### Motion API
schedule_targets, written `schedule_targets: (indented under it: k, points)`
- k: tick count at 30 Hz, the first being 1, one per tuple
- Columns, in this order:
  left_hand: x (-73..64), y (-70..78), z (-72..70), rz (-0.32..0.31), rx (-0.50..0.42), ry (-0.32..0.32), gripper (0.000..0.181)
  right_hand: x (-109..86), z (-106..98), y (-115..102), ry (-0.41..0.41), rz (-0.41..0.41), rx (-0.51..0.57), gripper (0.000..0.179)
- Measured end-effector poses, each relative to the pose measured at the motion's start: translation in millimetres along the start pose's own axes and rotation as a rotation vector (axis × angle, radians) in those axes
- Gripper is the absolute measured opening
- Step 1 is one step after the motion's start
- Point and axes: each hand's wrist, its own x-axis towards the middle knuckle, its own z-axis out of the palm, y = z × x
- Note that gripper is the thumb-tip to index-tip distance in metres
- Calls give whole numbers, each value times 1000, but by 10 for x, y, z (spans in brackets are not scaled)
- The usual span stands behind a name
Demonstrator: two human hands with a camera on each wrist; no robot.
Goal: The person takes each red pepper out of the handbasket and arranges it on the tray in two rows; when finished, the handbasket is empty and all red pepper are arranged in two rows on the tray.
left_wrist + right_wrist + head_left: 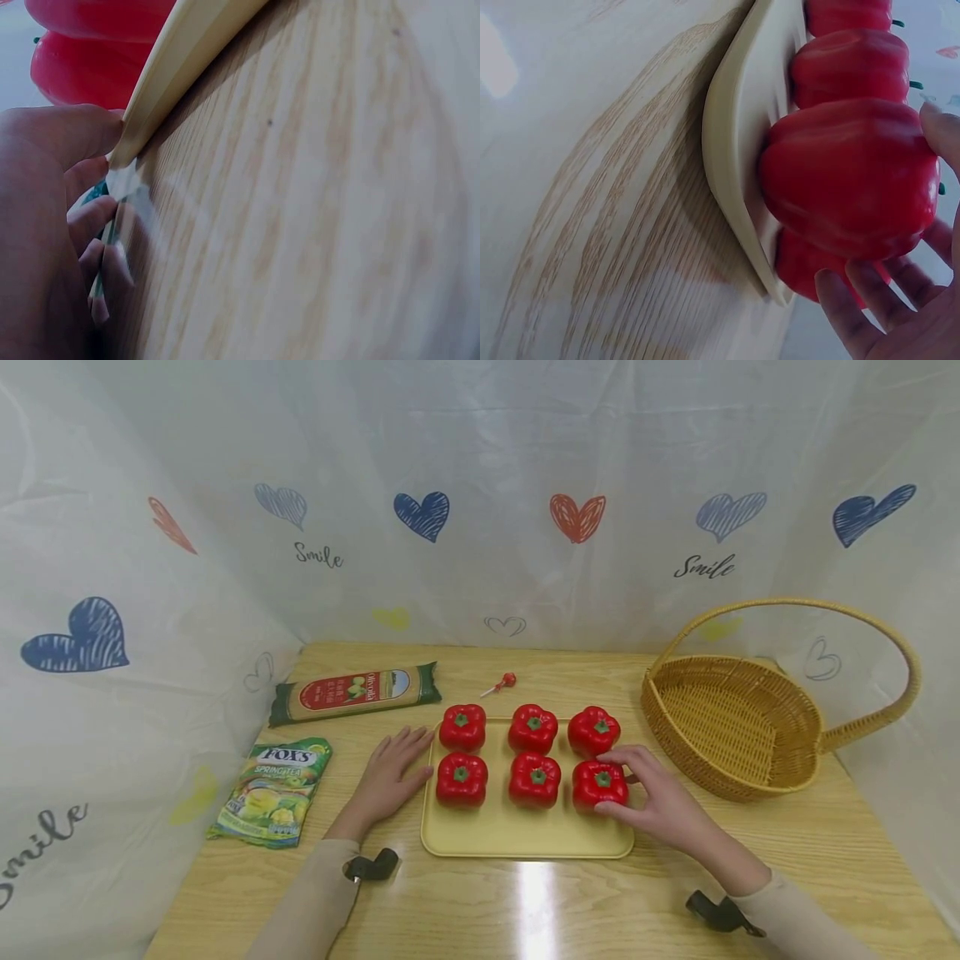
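Several red bell peppers with green stems stand in two rows on a pale yellow tray (525, 839). My right hand (656, 802) holds the front right bell pepper (600, 785) between the thumb on its near side and the fingers on its far side. That bell pepper (847, 176) is large in the right wrist view, where several fingertips (855, 281) spread beneath it. At the tray's left edge rests my left hand (386, 781), fingers extended. In the left wrist view its thumb (82, 131) touches the tray rim (169, 75).
A wicker basket (663, 739) with a tall handle stands at the right. Behind the tray lie a lollipop (509, 679) and a long pasta packet (356, 693). A green Fox's candy bag (273, 793) lies on the left. A curtain with hearts (480, 568) surrounds the wooden table.
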Motion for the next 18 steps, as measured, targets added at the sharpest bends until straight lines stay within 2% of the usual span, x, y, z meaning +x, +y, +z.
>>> schedule_targets:
  k: [12, 18]
  points:
    - [4, -16, -1, 6, 4, 0, 60, -23, -36, 15, 0, 0, -23, 66]
    - [9, -36, 0, 10, 1, 8, 60, -7, -71, 40, 3, 7, -14, 60]
